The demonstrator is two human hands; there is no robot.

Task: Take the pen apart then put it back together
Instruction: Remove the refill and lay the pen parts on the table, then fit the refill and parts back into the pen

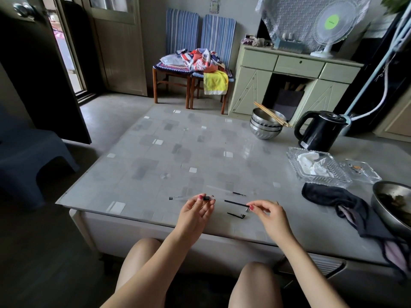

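Left hand [195, 211] pinches the clear plastic pen barrel [189, 198]; right hand [268, 211] pinches the thin black refill [236, 204]. Risk: loose black clip [236, 215] near the table edge [138, 218] may roll off.

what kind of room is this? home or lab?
Most likely a lived-in home room, not a lab: a low table with stacked steel bowls and a black kettle, chairs piled with laundry, and a desk fan.
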